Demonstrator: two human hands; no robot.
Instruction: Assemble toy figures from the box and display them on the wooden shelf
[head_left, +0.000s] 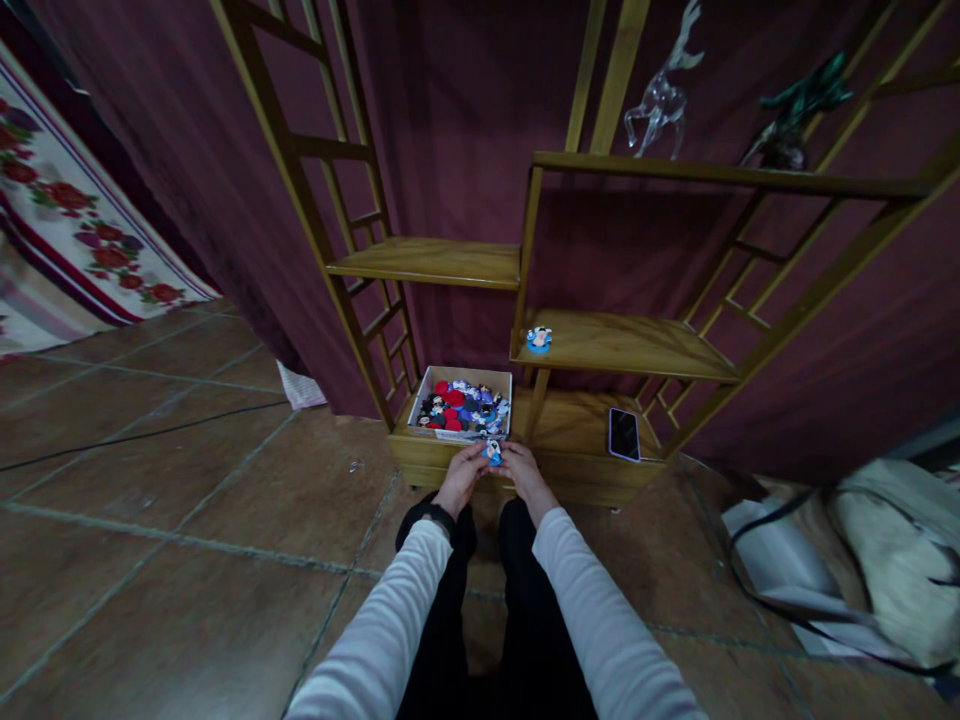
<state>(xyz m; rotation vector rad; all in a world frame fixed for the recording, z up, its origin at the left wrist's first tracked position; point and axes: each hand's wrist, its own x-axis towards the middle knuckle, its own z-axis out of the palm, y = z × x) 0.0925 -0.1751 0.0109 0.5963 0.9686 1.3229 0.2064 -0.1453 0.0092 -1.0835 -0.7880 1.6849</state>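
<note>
Between my left hand (463,474) and my right hand (523,468) is a small blue and white figurine (493,453), and the fingers of both are closed on it. They are just in front of a cardboard box (422,395) filled with many small figurines (469,405) in red, blue, black and white. Another figurine (538,339), white and black on a round blue base, stands upright at the left front corner of the middle shelf (622,345).
A phone (624,434) lies on the bottom shelf (566,425) at right. Higher up stand a clear deer ornament (663,105) and a dark green ornament (799,120). A pale bag (892,550) rests on the floor at right; a black cable (150,432) runs across it at left.
</note>
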